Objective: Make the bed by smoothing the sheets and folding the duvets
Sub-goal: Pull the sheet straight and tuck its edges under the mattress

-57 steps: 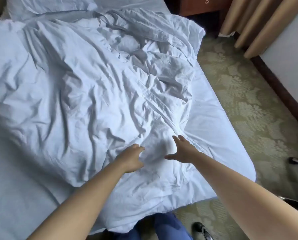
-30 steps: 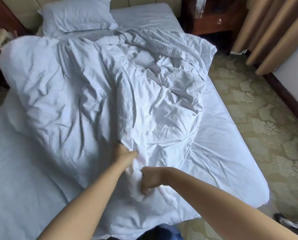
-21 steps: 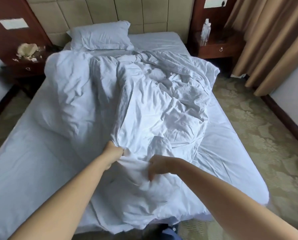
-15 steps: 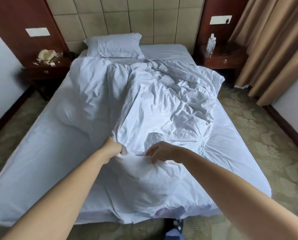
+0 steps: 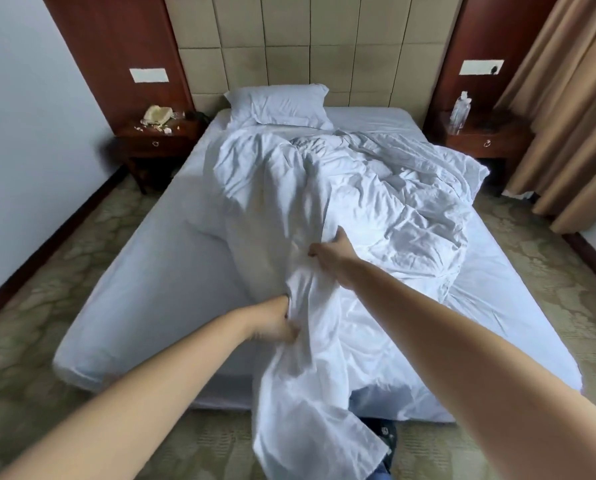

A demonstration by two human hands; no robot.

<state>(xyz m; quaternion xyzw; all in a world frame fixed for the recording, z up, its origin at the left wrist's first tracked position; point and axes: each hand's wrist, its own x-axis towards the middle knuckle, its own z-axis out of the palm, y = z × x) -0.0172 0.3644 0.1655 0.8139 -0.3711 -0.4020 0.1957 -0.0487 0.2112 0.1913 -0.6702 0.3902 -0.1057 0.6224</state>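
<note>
Both hands gripped the crumpled white duvet (image 5: 341,209), which lay bunched along the middle of the bed (image 5: 158,282) with its near end hanging over the foot edge toward six o'clock. The left hand (image 5: 279,322) clutched a fold at seven o'clock of the heap, while the right hand (image 5: 331,252) pinched cloth just beyond it, toward one o'clock. One pillow (image 5: 277,105) sat at twelve o'clock against the headboard (image 5: 289,46).
</note>
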